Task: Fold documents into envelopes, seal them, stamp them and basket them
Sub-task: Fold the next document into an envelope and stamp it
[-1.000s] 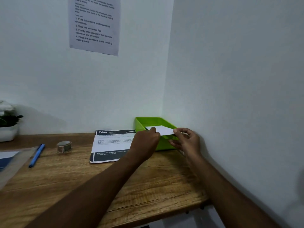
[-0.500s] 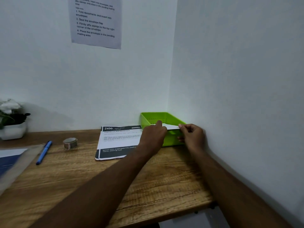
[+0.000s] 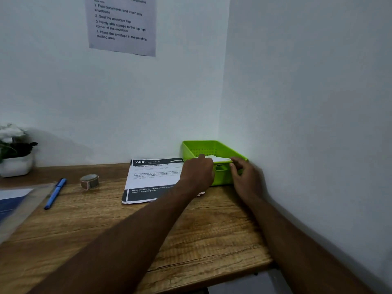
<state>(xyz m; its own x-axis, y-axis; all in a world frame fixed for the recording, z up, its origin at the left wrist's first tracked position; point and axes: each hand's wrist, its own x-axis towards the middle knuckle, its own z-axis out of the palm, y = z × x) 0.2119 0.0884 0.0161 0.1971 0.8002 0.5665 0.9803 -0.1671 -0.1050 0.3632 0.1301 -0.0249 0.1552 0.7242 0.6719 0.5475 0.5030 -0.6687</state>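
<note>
Fingers of my right hand pinch the right end of the white envelope, thumb beneath and forefinger on top. My left hand is curled at the envelope's left end with one fingertip on the paper; my knuckles hide the rest of that grasp. The envelope lies flat and low inside the green basket, just over its near wall, at about 1 o'clock from where I sit.

Nearest me is the wooden desk, with both my forearms stretched across it toward that corner. At 9 o'clock a clear plastic folder with a blue and white sheet inside runs off the left edge. Just beyond it, at 10 o'clock, a blue pen lies at a slant. At 11 o'clock a small brownish roll stands on its side, apart from the pen. At 12 o'clock printed documents lie flat, headed "2400", their right edge under my left wrist and touching the basket's left wall. The basket itself sits tight in the corner where the two white walls meet. Far off at 10 o'clock a potted plant with white flowers stands against the back wall. High at 12 o'clock an instruction sheet hangs on that wall.
</note>
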